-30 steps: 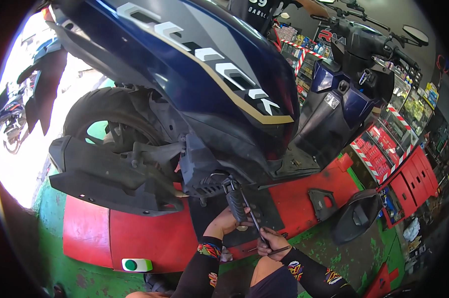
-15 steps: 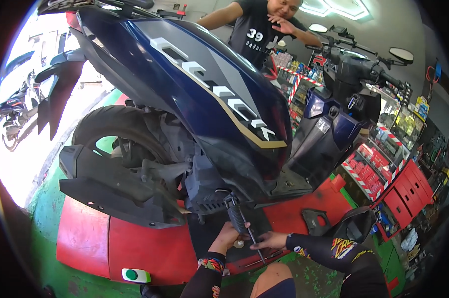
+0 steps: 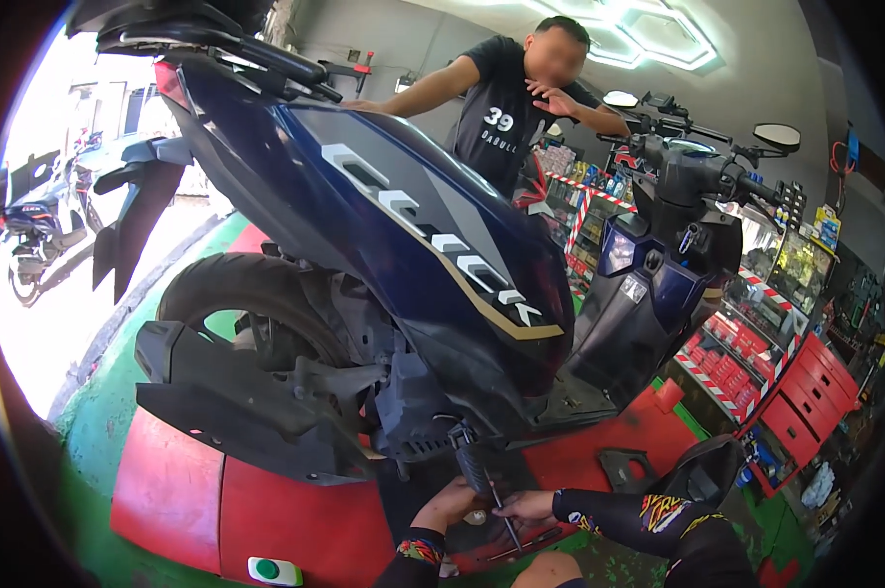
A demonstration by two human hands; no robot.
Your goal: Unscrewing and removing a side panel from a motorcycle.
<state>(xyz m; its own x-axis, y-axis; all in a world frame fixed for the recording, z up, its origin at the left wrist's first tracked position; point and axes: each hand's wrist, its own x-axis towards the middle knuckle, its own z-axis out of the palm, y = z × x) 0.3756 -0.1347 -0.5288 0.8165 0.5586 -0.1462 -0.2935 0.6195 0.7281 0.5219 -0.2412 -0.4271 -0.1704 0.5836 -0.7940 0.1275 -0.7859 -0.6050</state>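
A dark blue scooter (image 3: pixel 413 235) fills the middle of the view. From its lower side a black ribbed footpeg (image 3: pixel 473 468) points down toward me. My left hand (image 3: pixel 450 504) is closed at the footpeg's lower end, its fingers partly behind it. My right hand (image 3: pixel 528 506) pinches a long thin metal rod (image 3: pixel 509 529) that slants down beside the peg. The rod's upper end runs up close to the peg, and its working tip is hard to make out. A small whitish round thing (image 3: pixel 475 517) shows just below my left fingers.
The scooter stands over a red platform (image 3: pixel 305 514) on a green floor. A white and green bottle (image 3: pixel 274 570) lies at the near edge. Black plastic parts (image 3: pixel 626 470) rest at right. A co-worker (image 3: pixel 506 108) leans on the seat. Shelves and red drawers (image 3: pixel 810 392) stand at right.
The view has tilted, so the scooter and platform sit lower in it. My hands keep their grips, with the right one a little nearer the left. The co-worker's head is more fully in view.
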